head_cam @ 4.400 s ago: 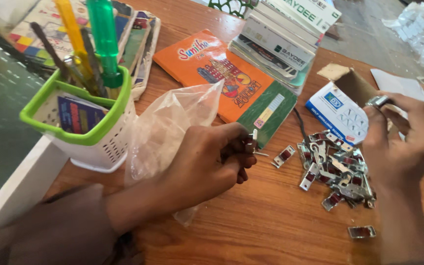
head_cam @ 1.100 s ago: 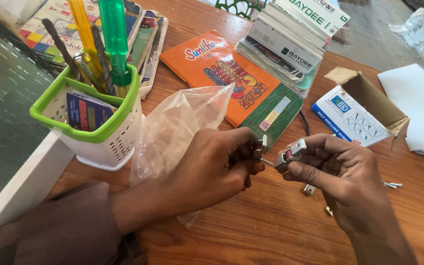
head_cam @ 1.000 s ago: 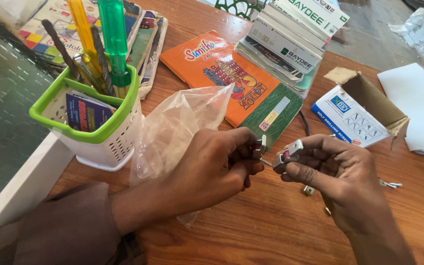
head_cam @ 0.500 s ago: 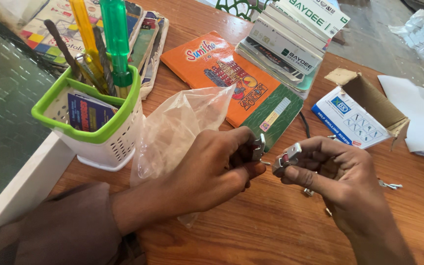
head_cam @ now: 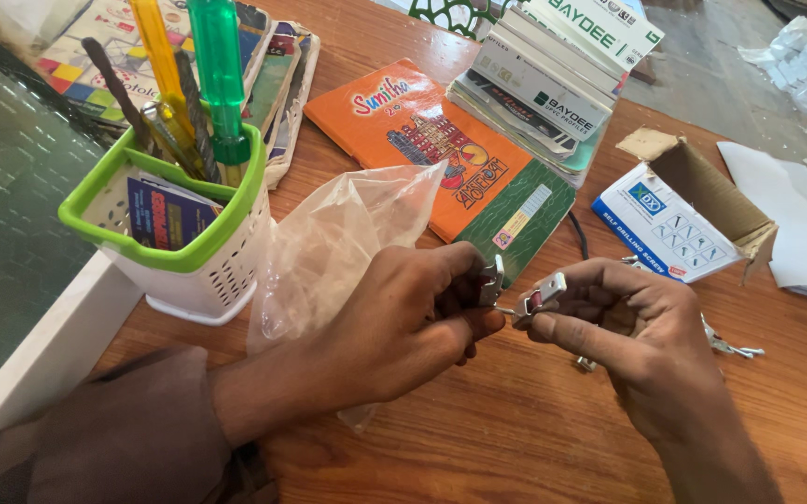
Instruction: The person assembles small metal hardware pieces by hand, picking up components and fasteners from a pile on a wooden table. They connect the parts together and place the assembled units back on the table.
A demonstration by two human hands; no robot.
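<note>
Small silver metal clips sit pinched between both hands over the brown wooden table (head_cam: 515, 439): left hand (head_cam: 403, 327) grips one clip (head_cam: 490, 280) plus a crumpled clear plastic bag (head_cam: 338, 243), right hand (head_cam: 623, 327) fingers clamp a red-marked clip (head_cam: 539, 297), clips nearly touching

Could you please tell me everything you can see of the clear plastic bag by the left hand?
The plastic bag is thin, clear film, slightly cloudy and heavily creased. It stands crumpled on the wooden table, its top rising to a point in front of the orange book. Its lower part passes behind and under the left hand, which seems to grip it together with a small metal piece. Its left edge lies close beside the green-rimmed white holder; whether they touch is unclear. Any contents cannot be made out.
</note>
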